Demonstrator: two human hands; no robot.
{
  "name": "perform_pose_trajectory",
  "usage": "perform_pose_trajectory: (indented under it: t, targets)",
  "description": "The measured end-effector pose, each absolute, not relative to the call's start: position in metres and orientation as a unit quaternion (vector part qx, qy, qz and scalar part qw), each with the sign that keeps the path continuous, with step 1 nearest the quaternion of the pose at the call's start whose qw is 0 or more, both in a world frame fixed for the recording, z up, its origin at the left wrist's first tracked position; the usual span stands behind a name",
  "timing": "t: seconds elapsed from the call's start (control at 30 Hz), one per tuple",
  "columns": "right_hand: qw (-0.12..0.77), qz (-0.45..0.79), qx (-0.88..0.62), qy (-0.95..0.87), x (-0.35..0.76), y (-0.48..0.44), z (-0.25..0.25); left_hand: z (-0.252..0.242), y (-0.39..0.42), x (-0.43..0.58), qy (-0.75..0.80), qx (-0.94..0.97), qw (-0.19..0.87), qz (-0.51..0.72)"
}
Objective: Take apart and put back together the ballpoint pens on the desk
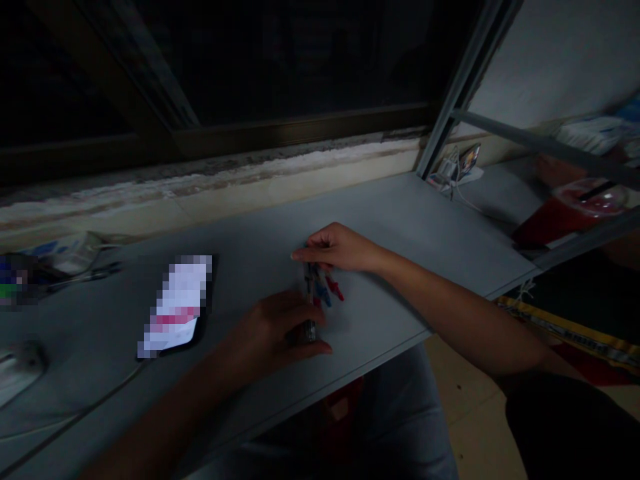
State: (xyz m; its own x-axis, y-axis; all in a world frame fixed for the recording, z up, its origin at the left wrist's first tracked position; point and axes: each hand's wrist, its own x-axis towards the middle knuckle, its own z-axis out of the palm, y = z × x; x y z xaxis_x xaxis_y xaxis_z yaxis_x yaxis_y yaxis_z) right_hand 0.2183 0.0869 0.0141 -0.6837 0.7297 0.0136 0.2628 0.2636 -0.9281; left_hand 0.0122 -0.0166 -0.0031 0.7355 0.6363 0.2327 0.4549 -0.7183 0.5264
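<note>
A small bundle of pens (323, 290) with red and blue caps lies on the grey table (400, 220) near its front edge. My left hand (273, 333) is curled around the near end of the pens, fingers closed on them. My right hand (337, 248) rests over their far end, fingertips pressed together on the bundle. The light is dim and the pens' details are hard to make out.
A phone (177, 307) with a lit screen lies left of my hands, a cable running from it. Clutter and a pen sit at the far left. A metal shelf (525, 137) at right holds a red lidded cup (570, 213) and small items. A dark window stands behind.
</note>
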Motion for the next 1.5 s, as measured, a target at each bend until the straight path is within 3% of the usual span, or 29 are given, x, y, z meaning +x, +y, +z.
perform_pose_trajectory:
  t: [0.73, 0.97, 1.1, 1.23, 1.5]
  targets:
    - [0.191, 0.449, -0.337, -0.805, 0.221, 0.082, 0.020, -0.003, -0.014, 0.011, 0.334, 0.892, 0.235, 0.195]
    - [0.161, 0.336, -0.369, -0.851, 0.227, 0.087, 0.022, 0.000, -0.012, 0.010, 0.376, 0.878, 0.243, 0.171]
    - [0.076, 0.196, -0.425, -0.880, 0.235, 0.089, 0.023, 0.002, -0.008, 0.008, 0.414, 0.876, 0.213, 0.129]
    - [-0.036, 0.156, -0.442, -0.883, 0.236, 0.085, 0.026, 0.003, -0.006, 0.007, 0.433, 0.875, 0.196, 0.092]
    - [-0.031, 0.233, -0.438, -0.868, 0.230, 0.082, 0.028, -0.004, -0.004, 0.006, 0.414, 0.887, 0.164, 0.124]
